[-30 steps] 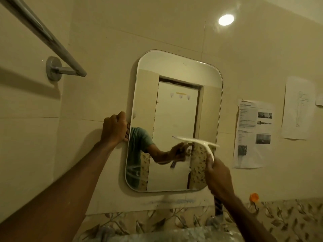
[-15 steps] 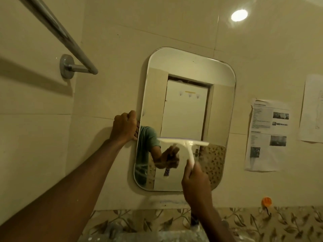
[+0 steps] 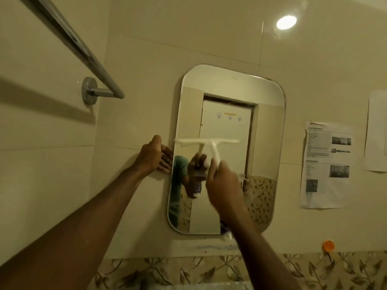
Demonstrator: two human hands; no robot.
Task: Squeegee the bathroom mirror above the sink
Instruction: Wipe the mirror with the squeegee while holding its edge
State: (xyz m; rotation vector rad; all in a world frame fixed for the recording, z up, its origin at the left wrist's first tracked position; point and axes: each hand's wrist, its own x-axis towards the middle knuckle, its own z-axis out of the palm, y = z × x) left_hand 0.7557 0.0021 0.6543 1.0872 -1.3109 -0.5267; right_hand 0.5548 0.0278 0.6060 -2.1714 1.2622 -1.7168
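A rounded rectangular mirror hangs on the beige tiled wall at the centre of the head view. My left hand grips the mirror's left edge about halfway up. My right hand is closed around the handle of a white T-shaped squeegee. The blade lies level against the glass at mid height, spanning the left and middle of the mirror. The glass reflects my hand, the squeegee and a pale door.
A chrome towel bar juts from the wall at upper left. Printed sheets are taped to the wall right of the mirror. An orange hook sits low right above a leaf-patterned tile band.
My right hand carried the squeegee from the mirror's lower right leftward and up to mid height, and the blade turned level. My left hand kept its grip on the mirror edge.
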